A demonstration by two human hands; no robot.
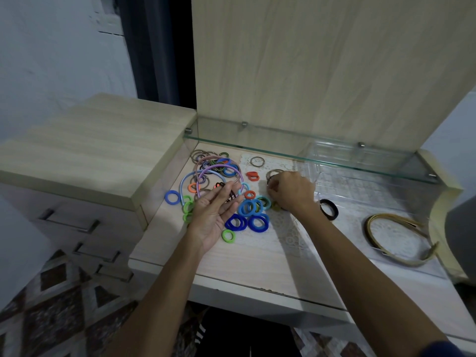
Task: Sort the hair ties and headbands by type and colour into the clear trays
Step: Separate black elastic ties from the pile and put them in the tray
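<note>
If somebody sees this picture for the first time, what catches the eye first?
A bright heap of hair ties and thin headbands lies mid-desk, under both hands: left hand palm up, right hand curled over the pile. A gold headband sits alone at right.

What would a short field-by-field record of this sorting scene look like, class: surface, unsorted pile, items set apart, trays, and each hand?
surface: pale wooden dresser top under a glass shelf
unsorted pile: mixed coloured hair ties and purple headbands at the left
set apart: tan headbands and a black hair tie at the right
trays: clear trays at the back right
left hand: palm up, fingers relaxed, over the pile
right hand: fingers curled at the ties; what it grips is hidden
</note>
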